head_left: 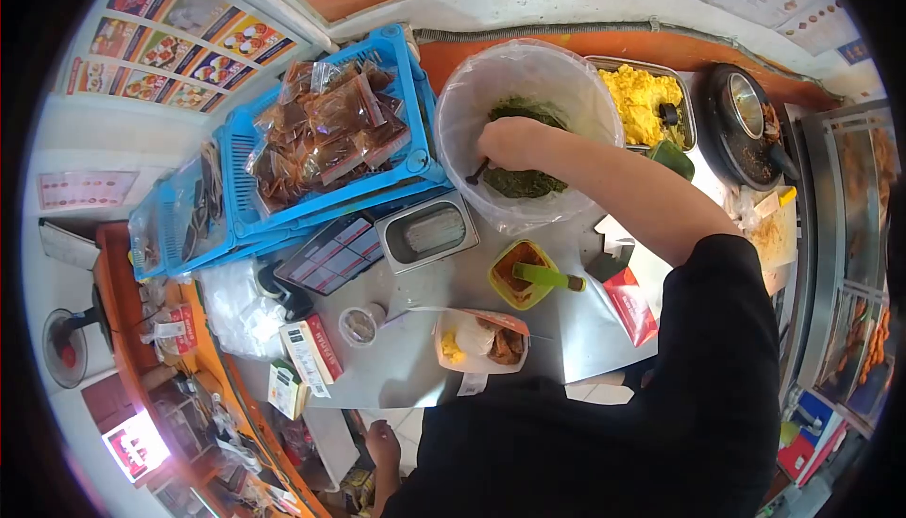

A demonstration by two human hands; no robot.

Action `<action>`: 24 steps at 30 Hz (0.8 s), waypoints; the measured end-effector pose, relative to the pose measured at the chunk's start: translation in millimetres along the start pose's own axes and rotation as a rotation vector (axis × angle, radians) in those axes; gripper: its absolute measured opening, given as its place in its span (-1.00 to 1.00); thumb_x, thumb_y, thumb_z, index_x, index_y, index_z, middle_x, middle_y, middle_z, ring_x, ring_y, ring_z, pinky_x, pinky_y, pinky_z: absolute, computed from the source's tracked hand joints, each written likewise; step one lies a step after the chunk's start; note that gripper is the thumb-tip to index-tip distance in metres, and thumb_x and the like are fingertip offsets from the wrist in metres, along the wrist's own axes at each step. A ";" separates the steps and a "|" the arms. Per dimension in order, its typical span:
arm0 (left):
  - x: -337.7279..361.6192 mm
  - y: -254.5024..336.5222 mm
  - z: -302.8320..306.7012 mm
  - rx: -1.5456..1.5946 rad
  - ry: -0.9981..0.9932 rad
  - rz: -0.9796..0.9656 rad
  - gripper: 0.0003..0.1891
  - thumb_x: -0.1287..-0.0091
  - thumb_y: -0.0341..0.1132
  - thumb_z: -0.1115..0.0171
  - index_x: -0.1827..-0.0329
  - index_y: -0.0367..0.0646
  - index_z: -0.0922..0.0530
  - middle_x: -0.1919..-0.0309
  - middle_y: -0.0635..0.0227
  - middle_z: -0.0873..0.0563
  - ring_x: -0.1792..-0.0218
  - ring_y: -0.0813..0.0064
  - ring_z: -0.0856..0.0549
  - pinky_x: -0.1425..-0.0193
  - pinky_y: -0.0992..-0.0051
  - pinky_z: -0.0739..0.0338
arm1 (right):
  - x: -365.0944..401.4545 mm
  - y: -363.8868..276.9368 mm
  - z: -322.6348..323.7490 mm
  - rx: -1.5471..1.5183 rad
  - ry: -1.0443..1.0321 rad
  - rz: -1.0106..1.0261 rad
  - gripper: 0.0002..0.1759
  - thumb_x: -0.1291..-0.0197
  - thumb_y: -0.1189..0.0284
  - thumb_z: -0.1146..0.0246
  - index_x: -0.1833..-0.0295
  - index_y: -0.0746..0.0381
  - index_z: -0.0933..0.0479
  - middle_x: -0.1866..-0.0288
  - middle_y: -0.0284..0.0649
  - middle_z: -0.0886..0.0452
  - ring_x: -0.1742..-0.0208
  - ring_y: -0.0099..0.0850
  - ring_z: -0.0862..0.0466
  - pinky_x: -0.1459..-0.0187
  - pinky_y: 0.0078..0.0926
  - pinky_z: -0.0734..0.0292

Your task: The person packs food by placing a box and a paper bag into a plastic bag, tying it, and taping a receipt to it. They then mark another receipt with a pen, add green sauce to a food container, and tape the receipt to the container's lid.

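Note:
My right hand (pixel 517 143) reaches down into a large bin (pixel 458 112) lined with clear plastic. Its fingers are closed round a utensil with a black handle (pixel 478 174), whose working end is hidden. Dark green cooked leaves (pixel 528 183) lie in the bin under the hand. Low beside my body hangs my left hand (pixel 382 444), away from the counter; its fingers are too small and shadowed to read. On the counter before me sits a paper food box (pixel 459 359) with white rice (pixel 472 337), something yellow and a brown piece.
Blue baskets (pixel 415 141) hold bagged brown food at left. A metal tray (pixel 694 122) of yellow food and a stone mortar (pixel 731 155) stand right of the bin. Nearer are a steel container (pixel 429 232), a yellow-green tub (pixel 500 287) with a green-handled utensil (pixel 547 277), and a lidded cup (pixel 359 326).

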State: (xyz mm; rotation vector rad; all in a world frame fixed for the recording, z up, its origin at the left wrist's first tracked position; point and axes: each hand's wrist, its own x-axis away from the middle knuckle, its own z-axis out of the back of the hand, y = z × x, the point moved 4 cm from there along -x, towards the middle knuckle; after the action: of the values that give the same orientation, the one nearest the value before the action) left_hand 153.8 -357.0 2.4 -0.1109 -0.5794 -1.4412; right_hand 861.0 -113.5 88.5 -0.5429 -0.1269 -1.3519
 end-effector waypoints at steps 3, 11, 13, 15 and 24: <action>0.2 -8.1 -9.2 0.060 -0.026 0.037 -0.80 -0.53 -0.36 -0.20 -0.02 -0.25 -0.73 0.16 0.05 -0.85 0.15 0.09 -0.86 0.05 0.18 -0.75 | -2.0 10.5 2.9 0.096 -0.018 -0.068 -0.76 -0.31 0.38 -0.37 0.05 0.27 -0.82 0.02 0.04 -0.84 -0.06 -0.02 -0.85 -0.13 -0.08 -0.74; -19.0 4.9 -18.4 0.137 -0.018 0.022 -0.78 -0.54 -0.32 -0.23 -0.08 -0.21 -0.74 0.19 0.05 -0.86 0.16 0.09 -0.87 0.06 0.19 -0.75 | -7.9 18.5 -8.6 -1.104 0.021 -0.446 -0.73 -0.43 0.45 -0.26 0.01 0.47 -0.71 0.08 0.07 -0.84 0.01 -0.15 -0.89 -0.01 -0.20 -0.85; -21.3 4.1 -16.3 0.188 -0.009 -0.025 -0.77 -0.53 -0.33 -0.24 -0.10 -0.23 -0.73 0.18 0.04 -0.85 0.18 0.12 -0.86 0.07 0.22 -0.75 | -3.1 25.9 -3.7 -1.345 0.164 -0.489 -0.71 -0.48 0.42 -0.26 -0.05 0.46 -0.66 0.05 0.07 -0.82 0.02 -0.16 -0.89 -0.01 -0.22 -0.86; -22.2 6.3 -8.1 0.196 0.007 -0.041 -0.77 -0.53 -0.34 -0.25 -0.11 -0.25 -0.73 0.17 0.03 -0.85 0.18 0.13 -0.86 0.07 0.23 -0.74 | 6.2 38.5 -5.5 -1.685 0.360 -0.540 -0.68 -0.58 0.36 -0.24 -0.19 0.42 -0.56 0.01 0.07 -0.76 0.05 -0.13 -0.87 -0.02 -0.24 -0.87; -40.2 50.3 22.3 0.264 0.063 -0.263 -0.81 -0.51 -0.41 -0.31 -0.07 -0.31 -0.73 0.10 0.02 -0.83 0.14 0.15 -0.84 0.00 0.28 -0.71 | 100.6 27.2 6.7 -1.808 0.871 -0.619 -0.76 -0.63 0.39 -0.19 -0.14 0.36 -0.57 0.09 -0.11 -0.75 0.16 -0.32 -0.84 0.10 -0.38 -0.85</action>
State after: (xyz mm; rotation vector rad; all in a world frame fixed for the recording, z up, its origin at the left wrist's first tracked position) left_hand 194.1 -304.2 17.5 0.2270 -0.7471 -1.6008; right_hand 911.5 -197.0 125.7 -1.3487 1.9403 -1.9206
